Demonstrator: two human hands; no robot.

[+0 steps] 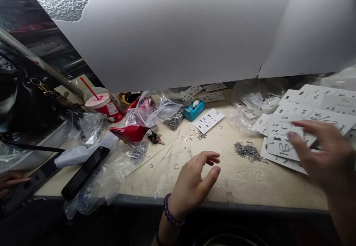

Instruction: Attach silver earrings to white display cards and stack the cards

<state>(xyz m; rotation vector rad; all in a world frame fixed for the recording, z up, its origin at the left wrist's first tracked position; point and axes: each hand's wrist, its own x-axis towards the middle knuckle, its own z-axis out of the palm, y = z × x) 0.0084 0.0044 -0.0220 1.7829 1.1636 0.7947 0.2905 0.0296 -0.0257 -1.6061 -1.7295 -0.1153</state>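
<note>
My left hand (191, 185), a purple beaded bracelet (170, 212) on its wrist, hovers over the front of the table. Its fingers are loosely bent, the thumb stands apart, and nothing is in it. At the right, my right hand (322, 149) is over a stack of white earring cards (285, 159); thumb and forefinger are apart above the top card (280, 127), and whether they touch it I cannot tell. The other fingers are blurred. Small metal pieces sit on the cards. Between my hands lies a pile of small silver metal pieces (249, 151).
A blue tape dispenser (194, 109) stands behind a single card (209, 120). Leftward are plastic bags (147, 109), a red case (129, 133), keys (154, 136), a red cup (107, 107) and a black phone (85, 172). Another person's hand (11, 183) shows at the far left. White board (178, 42) hangs behind.
</note>
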